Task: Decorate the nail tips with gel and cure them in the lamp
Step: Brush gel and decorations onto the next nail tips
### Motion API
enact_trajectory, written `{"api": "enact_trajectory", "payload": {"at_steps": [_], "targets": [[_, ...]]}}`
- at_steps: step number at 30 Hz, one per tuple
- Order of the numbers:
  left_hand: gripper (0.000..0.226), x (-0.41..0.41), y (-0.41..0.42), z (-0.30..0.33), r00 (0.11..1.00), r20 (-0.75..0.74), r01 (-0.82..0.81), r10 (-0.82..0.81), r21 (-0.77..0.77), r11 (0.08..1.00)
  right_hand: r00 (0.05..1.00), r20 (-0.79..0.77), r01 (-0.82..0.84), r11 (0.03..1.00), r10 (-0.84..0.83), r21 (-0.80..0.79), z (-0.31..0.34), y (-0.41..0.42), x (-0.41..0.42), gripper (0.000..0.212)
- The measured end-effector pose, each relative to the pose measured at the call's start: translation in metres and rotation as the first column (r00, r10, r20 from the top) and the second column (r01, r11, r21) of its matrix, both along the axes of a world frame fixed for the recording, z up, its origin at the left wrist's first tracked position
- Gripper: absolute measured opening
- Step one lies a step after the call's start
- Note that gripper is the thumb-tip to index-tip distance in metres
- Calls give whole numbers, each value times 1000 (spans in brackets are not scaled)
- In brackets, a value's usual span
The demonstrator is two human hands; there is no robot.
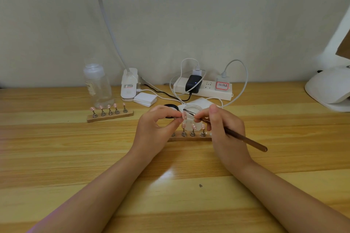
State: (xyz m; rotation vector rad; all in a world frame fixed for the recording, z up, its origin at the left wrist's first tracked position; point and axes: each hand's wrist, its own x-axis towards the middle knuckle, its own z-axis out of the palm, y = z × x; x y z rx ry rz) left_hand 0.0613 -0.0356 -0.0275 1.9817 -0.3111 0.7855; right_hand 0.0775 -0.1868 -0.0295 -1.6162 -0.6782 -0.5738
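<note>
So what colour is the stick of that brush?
Dark brown brush handle, held in the right hand; seen in the head view.

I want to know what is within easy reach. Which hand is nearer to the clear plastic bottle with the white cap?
Left. The left hand is to the right of the clear plastic bottle and closer to the camera; the right hand is farther right, holding a brown brush.

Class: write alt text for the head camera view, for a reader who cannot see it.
The left hand holds a nail tip while the right hand touches a brush to it, above a wooden rack of tips on a table.
</note>
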Motion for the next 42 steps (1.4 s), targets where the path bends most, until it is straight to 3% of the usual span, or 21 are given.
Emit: {"api": "enact_trajectory", "payload": {"at_steps": [7, 12, 18, 21, 29, 35, 42], "targets": [[16, -1, 0, 1, 999, -27, -19, 19, 6, 1000, 999, 18, -37, 999, 36, 15, -5, -2, 1, 47], [16, -2, -1, 2, 998, -51, -27, 27, 1, 1000, 998, 66, -1, 999, -1, 37, -4, -3, 2, 42], [19, -2, -2, 3, 998, -53, -36, 36, 11, 999, 995, 86, 64, 991, -54, -119, -3, -2, 3, 33], [19, -3, -1, 2, 998, -57, -40, 41, 5, 999, 994, 85, 74, 986, -62, -149, -3, -1, 3, 38], [17, -3, -1, 3, 997, -66, -50, 50, 6, 999, 999, 36, 35, 998, -33, -61, -6, -3, 2, 51], [18, -4, -2, 4, 997, -67, -49, 49, 11, 999, 993, 110, 62, 992, -50, -112, -3, -3, 2, 41], [16, -3, -2, 3, 996, -72, -51, 52, 8, 999, 996, 59, 69, 985, -60, -157, -4, -1, 3, 39]]}}
